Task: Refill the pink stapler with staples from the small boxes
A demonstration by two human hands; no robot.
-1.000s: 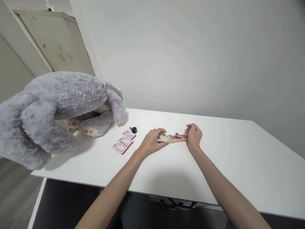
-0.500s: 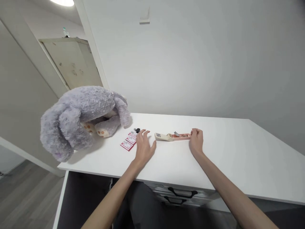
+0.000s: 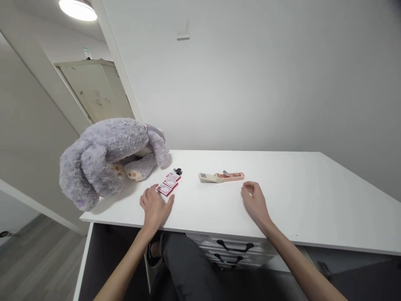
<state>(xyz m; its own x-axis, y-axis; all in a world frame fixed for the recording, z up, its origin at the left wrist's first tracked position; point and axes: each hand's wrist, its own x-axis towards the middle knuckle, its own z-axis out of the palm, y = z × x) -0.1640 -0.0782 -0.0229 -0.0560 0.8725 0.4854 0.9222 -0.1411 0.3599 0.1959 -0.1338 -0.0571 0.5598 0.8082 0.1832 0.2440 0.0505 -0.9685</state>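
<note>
A cream-and-pink stapler lies opened out on the white desk, with a small metal piece tilted up near its middle. My right hand rests just below and right of its pink end, not touching it. The fingers curl loosely and hold nothing visible. My left hand is open beside the nearest of three small red-and-white boxes, fingers to its left and thumb to its right. Whether a fingertip touches that box I cannot tell. A small black object, its kind unclear, lies behind the row of boxes.
A big grey-purple plush toy slumps on the left end of the desk, behind my left hand. Drawers with black handles are under the front edge. A grey-white wall stands behind the desk.
My right hand has come off the stapler's pink end and moved toward me. My left hand has shifted left and nearer, from right of the boxes to the nearest box. The view has shifted slightly.
</note>
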